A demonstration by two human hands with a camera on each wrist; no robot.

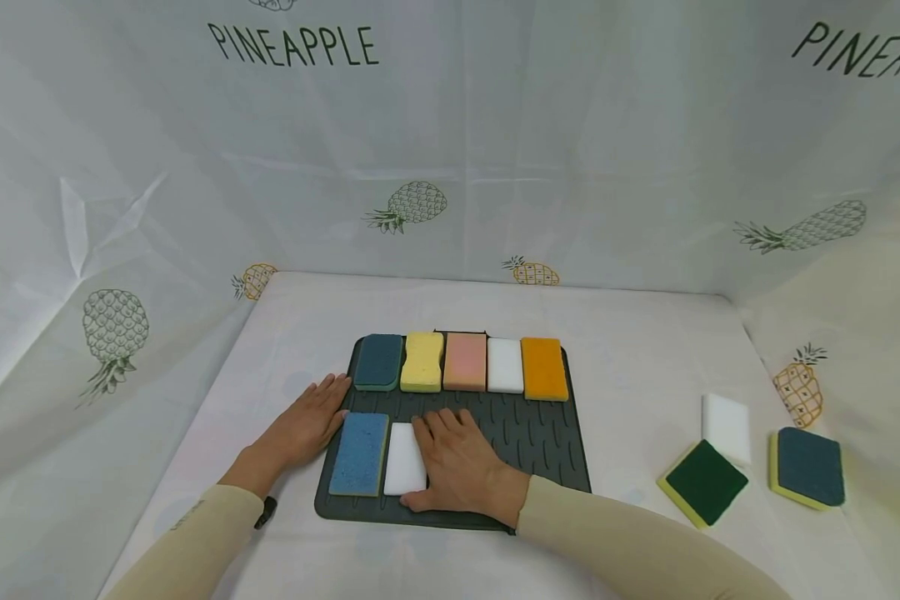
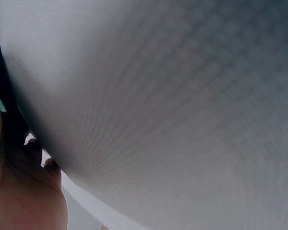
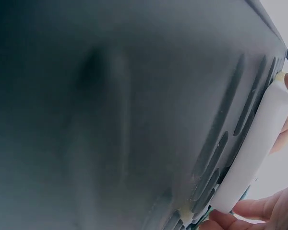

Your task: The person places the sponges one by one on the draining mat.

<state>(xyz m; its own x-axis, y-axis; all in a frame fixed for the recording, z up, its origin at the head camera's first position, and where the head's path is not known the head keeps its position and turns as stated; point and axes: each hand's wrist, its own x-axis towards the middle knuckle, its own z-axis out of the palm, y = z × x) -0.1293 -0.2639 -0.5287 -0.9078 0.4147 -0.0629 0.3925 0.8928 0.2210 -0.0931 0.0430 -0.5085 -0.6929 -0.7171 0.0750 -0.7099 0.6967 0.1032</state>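
Observation:
A white sponge block (image 1: 402,463) lies on the dark ridged mat (image 1: 540,442), just right of a blue sponge with a yellow layer (image 1: 358,454). My right hand (image 1: 459,464) holds the white block by its two short ends. In the right wrist view the thumb is at one end of the white block (image 3: 257,143) and fingertips (image 3: 223,218) are at the other. With its fingers extended, my left hand (image 1: 302,427) rests at the mat's left edge, the thumb near the blue sponge's top corner.
Along the mat's far edge stand a teal sponge (image 1: 378,363), a yellow one (image 1: 422,363), a pink one (image 1: 465,363), a white one (image 1: 506,366) and an orange one (image 1: 545,369). Right of the mat lie a white block (image 1: 726,425), a green sponge (image 1: 705,483) and a dark blue sponge (image 1: 810,467).

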